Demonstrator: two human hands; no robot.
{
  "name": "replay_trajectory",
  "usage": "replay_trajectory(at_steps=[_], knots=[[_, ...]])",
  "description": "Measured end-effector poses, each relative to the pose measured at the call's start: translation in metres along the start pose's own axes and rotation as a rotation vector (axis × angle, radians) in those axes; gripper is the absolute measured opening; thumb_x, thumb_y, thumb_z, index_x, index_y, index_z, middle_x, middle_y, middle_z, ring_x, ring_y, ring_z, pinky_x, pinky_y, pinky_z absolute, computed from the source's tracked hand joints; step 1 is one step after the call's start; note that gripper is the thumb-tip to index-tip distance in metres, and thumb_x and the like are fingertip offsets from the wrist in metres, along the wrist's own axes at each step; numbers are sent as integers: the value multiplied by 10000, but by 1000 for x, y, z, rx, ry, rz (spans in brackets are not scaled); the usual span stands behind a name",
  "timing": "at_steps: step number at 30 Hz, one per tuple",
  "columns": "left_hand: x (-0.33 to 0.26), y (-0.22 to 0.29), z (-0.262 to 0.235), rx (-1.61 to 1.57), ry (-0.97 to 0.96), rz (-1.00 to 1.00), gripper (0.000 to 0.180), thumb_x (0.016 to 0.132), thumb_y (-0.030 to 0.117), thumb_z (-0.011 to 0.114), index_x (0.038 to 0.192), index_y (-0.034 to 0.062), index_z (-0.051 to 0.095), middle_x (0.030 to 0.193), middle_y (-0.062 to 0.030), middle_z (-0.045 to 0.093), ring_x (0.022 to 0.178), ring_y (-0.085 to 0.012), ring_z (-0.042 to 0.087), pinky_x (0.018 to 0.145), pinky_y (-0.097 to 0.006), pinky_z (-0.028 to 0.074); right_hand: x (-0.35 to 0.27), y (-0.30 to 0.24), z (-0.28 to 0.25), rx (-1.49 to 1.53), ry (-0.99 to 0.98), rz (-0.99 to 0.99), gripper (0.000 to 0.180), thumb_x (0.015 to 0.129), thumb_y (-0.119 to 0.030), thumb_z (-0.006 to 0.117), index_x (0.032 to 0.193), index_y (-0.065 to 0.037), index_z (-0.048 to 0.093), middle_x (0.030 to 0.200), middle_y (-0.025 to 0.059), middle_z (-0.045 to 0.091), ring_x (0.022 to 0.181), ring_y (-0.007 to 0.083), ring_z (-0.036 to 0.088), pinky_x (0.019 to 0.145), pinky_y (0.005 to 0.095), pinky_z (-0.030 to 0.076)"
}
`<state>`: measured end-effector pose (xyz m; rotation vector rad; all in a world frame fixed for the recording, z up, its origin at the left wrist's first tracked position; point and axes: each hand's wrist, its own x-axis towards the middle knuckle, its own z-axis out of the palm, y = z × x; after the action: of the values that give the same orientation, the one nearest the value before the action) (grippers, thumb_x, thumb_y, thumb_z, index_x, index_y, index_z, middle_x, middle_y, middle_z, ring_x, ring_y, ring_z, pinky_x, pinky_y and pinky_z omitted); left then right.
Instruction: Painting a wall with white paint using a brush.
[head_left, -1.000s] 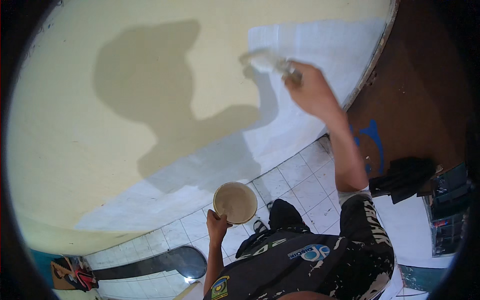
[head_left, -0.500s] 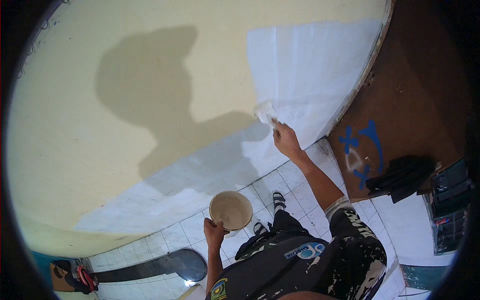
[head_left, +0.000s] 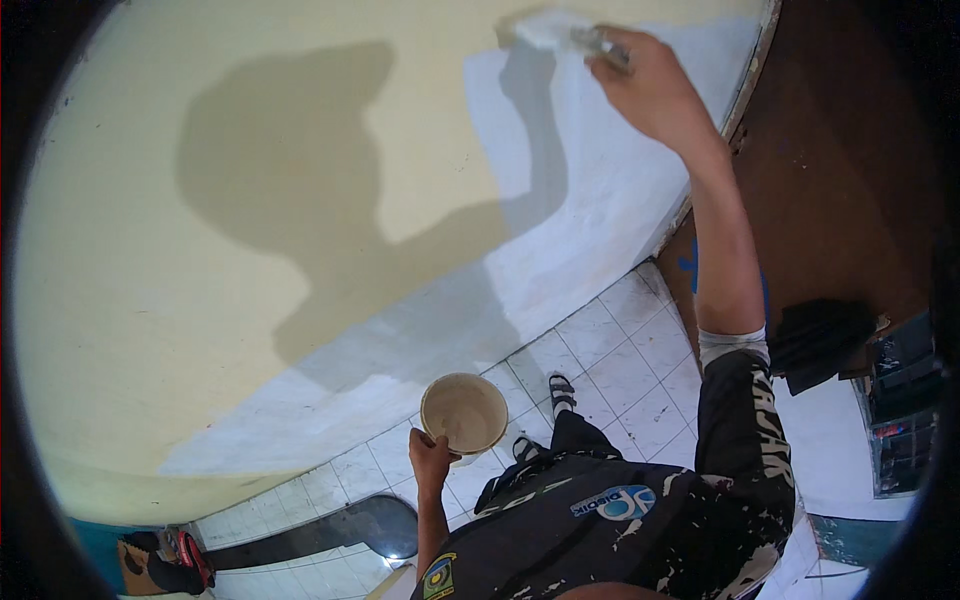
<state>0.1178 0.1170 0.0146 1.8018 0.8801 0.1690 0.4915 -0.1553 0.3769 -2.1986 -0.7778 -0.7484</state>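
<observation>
My right hand [head_left: 650,85], raised high on the right, is closed round the handle of a paintbrush [head_left: 545,30]. Its pale bristles are at the top part of the white painted area [head_left: 610,160], beside the cream wall [head_left: 120,280]. Low in front of me my left hand [head_left: 431,455] grips the near rim of a round bucket [head_left: 464,413]. The bucket's inside is beige and coated; how much paint it holds I cannot tell. A shadow of my head and raised arm falls across the wall.
White tiles [head_left: 625,370] cover the floor round my sandalled feet. To the right stands a brown panel [head_left: 840,180] with a dark cloth [head_left: 825,340] hanging by it. A long dark object with a round end [head_left: 390,527] and a bag [head_left: 190,560] lie at the lower left.
My right hand has swept the paintbrush upward along the wall, from mid-height to the top of the white area. My left hand with the bucket has barely moved.
</observation>
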Motion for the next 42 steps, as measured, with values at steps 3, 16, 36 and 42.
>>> replay_trajectory(at_steps=[3,16,36,42], knots=[[8,-18,6,-164,23,-94,230,825,40,662,842,-1,436,774,-81,504,622,-182,568,481,-374,583,-10,-1,28,114,139,9,345,941,-103,638,1272,-6,648,949,208,723,757,171,656,711,339,527],[23,4,11,26,-64,-20,215,834,-4,600,844,-7,385,776,-107,501,590,-235,670,478,-380,641,-307,174,286,120,2,203,388,898,-3,625,1285,-27,629,846,204,609,740,372,631,652,465,514],[35,-21,9,-40,-79,-3,235,830,10,621,870,-1,389,798,-84,468,599,-217,629,487,-402,656,-71,-9,89,303,213,47,380,912,-81,614,1287,-19,622,1057,263,681,848,402,679,726,413,548],[21,-22,1,-98,-51,-38,232,820,-7,607,827,-4,375,773,-100,485,594,-224,651,463,-388,638,-259,110,280,-24,60,-27,571,920,-98,614,1473,-70,472,989,228,617,730,390,624,600,494,547]])
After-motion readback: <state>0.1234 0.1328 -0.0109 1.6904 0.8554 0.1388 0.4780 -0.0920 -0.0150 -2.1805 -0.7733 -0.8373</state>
